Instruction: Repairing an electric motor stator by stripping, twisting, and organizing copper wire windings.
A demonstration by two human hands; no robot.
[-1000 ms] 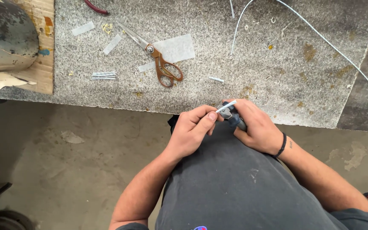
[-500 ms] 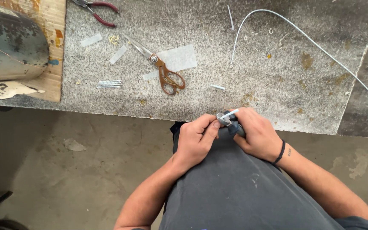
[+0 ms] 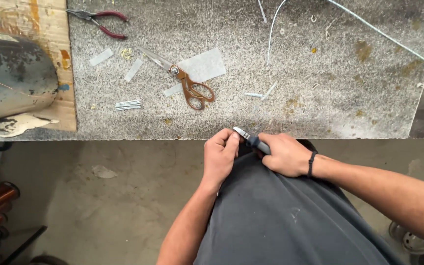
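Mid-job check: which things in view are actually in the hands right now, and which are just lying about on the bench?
In hand:
- small knife-like tool, gripped by the right hand
- left hand, closed at the blade tip; whatever it pinches is hidden

Lying about:
- scissors
- red-handled pliers
- white wire
- clear sheet scraps
- grey drum

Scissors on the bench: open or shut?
Shut. The scissors lie flat on the grey mat, blades together in one line, brown handle loops side by side.
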